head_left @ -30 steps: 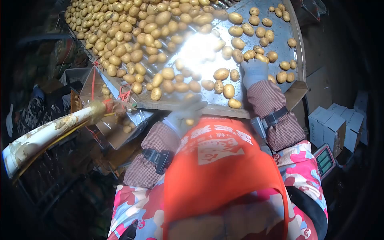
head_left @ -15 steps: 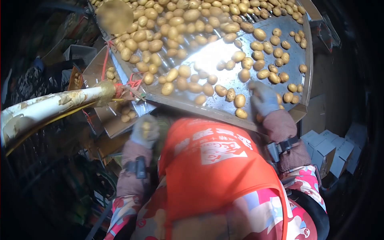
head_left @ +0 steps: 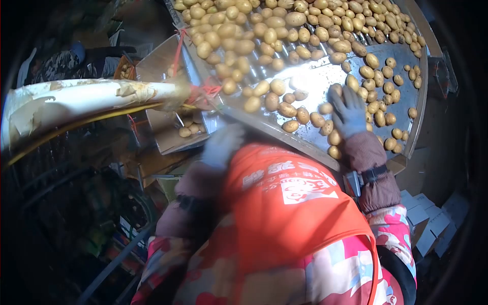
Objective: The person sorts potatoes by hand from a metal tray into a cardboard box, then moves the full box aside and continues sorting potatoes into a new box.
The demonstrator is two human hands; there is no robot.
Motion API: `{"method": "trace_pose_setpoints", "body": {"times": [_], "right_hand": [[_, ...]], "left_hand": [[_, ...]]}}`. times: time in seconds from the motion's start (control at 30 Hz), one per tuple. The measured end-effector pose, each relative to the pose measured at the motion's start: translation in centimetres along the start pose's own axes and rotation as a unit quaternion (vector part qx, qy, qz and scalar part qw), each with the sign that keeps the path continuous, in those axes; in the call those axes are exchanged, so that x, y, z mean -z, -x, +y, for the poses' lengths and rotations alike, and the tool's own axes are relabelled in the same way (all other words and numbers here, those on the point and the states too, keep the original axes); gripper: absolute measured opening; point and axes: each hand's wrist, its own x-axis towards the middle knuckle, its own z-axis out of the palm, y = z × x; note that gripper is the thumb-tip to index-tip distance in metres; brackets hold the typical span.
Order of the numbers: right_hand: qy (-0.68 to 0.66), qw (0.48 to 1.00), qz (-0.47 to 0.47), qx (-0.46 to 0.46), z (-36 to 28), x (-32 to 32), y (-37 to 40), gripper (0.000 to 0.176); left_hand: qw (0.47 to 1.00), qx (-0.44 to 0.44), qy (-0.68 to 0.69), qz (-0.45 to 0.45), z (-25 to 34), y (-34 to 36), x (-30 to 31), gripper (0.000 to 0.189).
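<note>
My right hand [head_left: 349, 113], in a grey-blue glove, lies on the metal sorting table [head_left: 320, 76] with its fingers stretched out among potatoes. A potato [head_left: 336, 89] sits at its fingertips, and others touch or lie close on both sides. Near the table's front edge, my left hand [head_left: 223, 145] is gloved too and smeared by motion. I cannot make out its fingers or whether anything is in them. Several loose potatoes [head_left: 287, 110] lie between the two hands on the table.
A thick pile of potatoes [head_left: 325, 20] covers the rollers at the back. At left, a white taped pipe [head_left: 96, 96] reaches toward the table corner, above a cardboard box [head_left: 170, 129] with potatoes. White cartons [head_left: 424, 218] stand at lower right.
My left hand, with a potato in it earlier, has moved up and right toward the table edge. My right hand has spread out flat among the potatoes. The view has shifted.
</note>
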Motion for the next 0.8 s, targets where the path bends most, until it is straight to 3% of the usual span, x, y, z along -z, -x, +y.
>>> {"method": "trace_pose_setpoints", "body": {"times": [0.03, 0.1, 0.17, 0.2, 0.23, 0.27, 0.3, 0.37, 0.4, 0.43, 0.53, 0.6, 0.67, 0.73, 0.8], "right_hand": [[0.008, 1.000, 0.010, -0.015, 1.3, 0.3, 1.8, 0.062], [0.031, 0.996, 0.000, -0.083, 2.7, 1.0, 4.6, 0.064], [0.052, 0.980, -0.039, -0.190, 2.8, 1.7, 6.4, 0.065], [0.038, 0.991, 0.026, -0.125, 1.6, 1.8, 6.5, 0.063], [0.023, 0.994, 0.092, -0.059, -0.5, 1.8, 6.0, 0.062], [-0.018, 0.999, 0.018, -0.046, -2.8, 2.4, 5.5, 0.059], [-0.061, 0.996, -0.056, -0.039, -5.0, 3.0, 5.0, 0.057], [-0.084, 0.995, 0.039, 0.035, -6.0, 1.2, 6.4, 0.034], [-0.088, 0.996, 0.016, 0.022, -5.6, 0.8, 7.3, 0.040], [-0.092, 0.996, -0.010, 0.009, -4.3, 0.5, 8.7, 0.047], [-0.092, 0.994, -0.055, -0.036, -3.5, 0.7, 10.8, 0.055], [-0.079, 0.995, -0.032, -0.057, -3.8, 0.9, 10.6, 0.055], [-0.070, 0.997, 0.006, -0.027, -4.1, 1.4, 10.3, 0.052], [-0.074, 0.997, 0.029, -0.020, -3.9, 1.4, 9.8, 0.050], [-0.084, 0.995, 0.032, -0.031, -3.9, 1.6, 9.8, 0.051]], "left_hand": [[0.985, -0.101, -0.136, 0.031, 0.3, -0.3, -2.6, 0.039], [0.867, -0.296, -0.389, 0.097, 1.2, -2.1, -6.0, 0.042], [0.778, -0.326, -0.520, 0.131, 4.1, -4.0, -8.9, 0.050], [0.725, -0.333, -0.584, 0.147, 5.2, -4.7, -10.3, 0.054], [0.742, -0.270, -0.600, 0.128, 5.9, -5.6, -12.2, 0.058], [0.754, -0.207, -0.613, 0.109, 6.5, -6.7, -14.4, 0.062], [0.745, -0.213, -0.628, 0.081, 6.1, -7.5, -16.0, 0.064], [0.755, -0.260, -0.602, 0.012, 5.0, -8.4, -19.2, 0.064], [0.772, -0.297, -0.561, -0.032, 4.3, -8.5, -20.8, 0.063], [0.835, -0.292, -0.460, -0.078, 3.5, -7.3, -22.4, 0.061], [0.857, -0.326, -0.308, -0.253, 1.2, -6.0, -23.5, 0.052], [0.960, -0.189, -0.120, -0.168, -3.5, -10.8, -20.9, 0.044], [0.932, -0.245, -0.267, 0.012, -4.0, -13.8, -16.3, 0.036], [0.746, -0.324, -0.565, 0.138, 3.0, -10.8, -10.1, 0.030], [0.700, -0.246, -0.660, 0.114, 6.6, -8.8, -8.9, 0.030]]}}
